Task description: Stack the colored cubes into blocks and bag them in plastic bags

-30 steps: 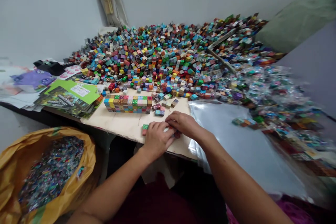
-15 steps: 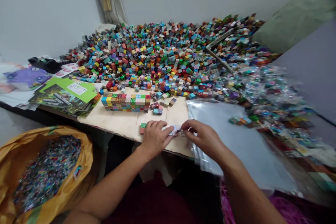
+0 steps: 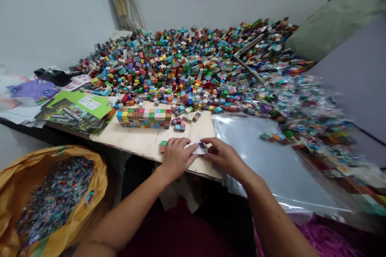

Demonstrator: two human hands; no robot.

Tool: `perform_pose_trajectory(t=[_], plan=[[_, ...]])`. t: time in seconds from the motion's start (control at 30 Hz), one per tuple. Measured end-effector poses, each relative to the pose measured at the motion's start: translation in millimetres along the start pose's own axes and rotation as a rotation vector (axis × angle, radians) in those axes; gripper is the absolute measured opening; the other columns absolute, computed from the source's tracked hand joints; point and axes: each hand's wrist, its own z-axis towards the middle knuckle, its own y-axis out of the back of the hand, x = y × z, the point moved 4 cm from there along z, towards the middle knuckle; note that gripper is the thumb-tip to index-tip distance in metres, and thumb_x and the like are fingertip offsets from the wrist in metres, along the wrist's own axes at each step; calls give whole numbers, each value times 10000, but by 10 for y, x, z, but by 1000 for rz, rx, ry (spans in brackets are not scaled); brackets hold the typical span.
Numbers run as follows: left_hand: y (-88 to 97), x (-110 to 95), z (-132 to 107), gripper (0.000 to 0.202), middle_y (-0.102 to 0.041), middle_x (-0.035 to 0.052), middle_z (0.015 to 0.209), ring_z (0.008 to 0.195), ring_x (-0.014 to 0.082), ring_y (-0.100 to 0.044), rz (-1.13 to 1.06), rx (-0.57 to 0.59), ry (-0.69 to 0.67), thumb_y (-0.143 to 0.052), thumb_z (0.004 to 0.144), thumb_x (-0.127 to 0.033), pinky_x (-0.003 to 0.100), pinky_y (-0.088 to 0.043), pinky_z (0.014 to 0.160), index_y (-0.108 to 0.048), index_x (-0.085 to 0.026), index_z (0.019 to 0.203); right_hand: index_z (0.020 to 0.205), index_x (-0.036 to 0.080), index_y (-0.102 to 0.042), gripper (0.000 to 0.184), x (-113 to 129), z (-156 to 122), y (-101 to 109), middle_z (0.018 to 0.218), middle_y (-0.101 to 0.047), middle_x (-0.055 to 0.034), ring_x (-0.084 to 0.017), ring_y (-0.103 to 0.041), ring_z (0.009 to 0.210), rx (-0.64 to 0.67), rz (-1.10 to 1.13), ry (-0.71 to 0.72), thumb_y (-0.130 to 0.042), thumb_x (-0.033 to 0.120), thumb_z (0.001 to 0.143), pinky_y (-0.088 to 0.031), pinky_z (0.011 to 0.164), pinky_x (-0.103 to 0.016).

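Observation:
A short row of small printed cubes lies on the light wooden board [image 3: 138, 143] near its front edge. Green and red cubes [image 3: 163, 147] stick out on the left of my left hand [image 3: 177, 153], and pale pink and white cubes [image 3: 200, 150] show on its right. My left hand curls over the row, its fingers behind and thumb in front, covering the middle. At the right end, my right hand [image 3: 224, 156] closes thumb and fingers around the last cubes. A finished-looking block of stacked coloured cubes [image 3: 144, 119] stands behind, touched by neither hand.
A big heap of loose cubes [image 3: 169, 60] fills the back, with a metal angle frame [image 3: 249, 68] on it. Clear plastic bags [image 3: 259, 148] lie right. Printed leaflets [image 3: 69, 114] sit left, above a yellow sack [image 3: 99, 168] of small wrapped pieces.
My right hand has moved slightly left, closing against the row's right end. More pale cubes show between the hands. My left hand stays over the row.

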Motion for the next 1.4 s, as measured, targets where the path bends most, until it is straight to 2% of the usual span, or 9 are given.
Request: perform_pose_trajectory(t=[0.17, 0.27, 0.47, 0.6, 0.73, 0.87, 1.1, 1.23, 1.4], plan=[[31, -20, -6, 296, -601, 58, 1140, 1072, 252, -514, 20, -29, -13, -579, 866, -375, 433, -400, 912, -585, -268, 1142, 1093, 201, -593, 343, 8, 37, -9, 937, -578, -42, -147, -576, 690, 23, 6, 25, -578, 213, 751, -489, 651, -288], [100, -152, -119, 326, -571, 77, 1240, 1192, 287, -449, 17, -103, -54, -548, 885, -332, 482, -353, 979, -555, -259, 1203, 1123, 215, -587, 375, -6, 25, -14, 974, -563, -48, -151, -576, 713, 7, 7, 33, -570, 210, 749, -493, 666, -293], [145, -484, -426, 201, -664, 27, 1032, 959, 174, -566, -192, -77, -273, -476, 922, -266, 331, -432, 798, -604, -221, 1069, 1102, 206, -614, 372, 40, 75, -134, 965, -563, -58, -175, -577, 769, -19, -52, 51, -594, 190, 731, -496, 697, -304], [206, -360, -445, 183, -675, 28, 989, 936, 161, -579, -203, -148, -237, -482, 918, -238, 324, -432, 800, -618, -206, 1036, 1111, 200, -593, 349, 155, 99, -246, 950, -565, -53, -161, -578, 729, 7, -8, 80, -580, 211, 763, -498, 678, -298], [281, -132, -340, 205, -659, 33, 1038, 1009, 190, -556, -113, -215, -125, -529, 891, -227, 360, -422, 852, -606, -221, 1080, 1146, 220, -574, 318, 220, 241, -191, 991, -581, -50, -153, -596, 728, 46, -6, 114, -543, 264, 832, -489, 688, -292], [169, -29, -150, 377, -594, 75, 1203, 1132, 265, -492, -3, -116, -7, -645, 824, -336, 440, -394, 935, -563, -219, 1173, 1138, 218, -612, 292, 254, 632, -107, 1035, -575, -61, -161, -591, 755, -42, -186, 81, -561, 250, 852, -468, 744, -301], [-50, 23, -22, 452, -620, 46, 1113, 1024, 241, -533, 35, 12, 61, -682, 796, -367, 417, -418, 864, -529, -227, 1197, 1286, 265, -533, 501, 399, 1177, -415, 1141, -522, -90, -220, -573, 945, 102, -510, 80, -629, 226, 795, -437, 760, -281], [-14, 74, -55, 444, -616, 40, 1126, 1027, 230, -533, 33, 20, 62, -670, 809, -370, 415, -402, 876, -516, -219, 1198, 1220, 236, -546, 432, 377, 1128, -353, 1089, -542, -81, -216, -584, 879, 134, -566, 54, -606, 214, 793, -413, 688, -267], [34, 116, -67, 459, -622, 32, 1148, 1046, 222, -528, -23, 36, 71, -680, 806, -351, 404, -388, 886, -498, -216, 1205, 1180, 246, -547, 387, 93, 687, -103, 1020, -546, -64, -197, -583, 782, 35, -585, -39, -594, 243, 797, -395, 617, -259]])
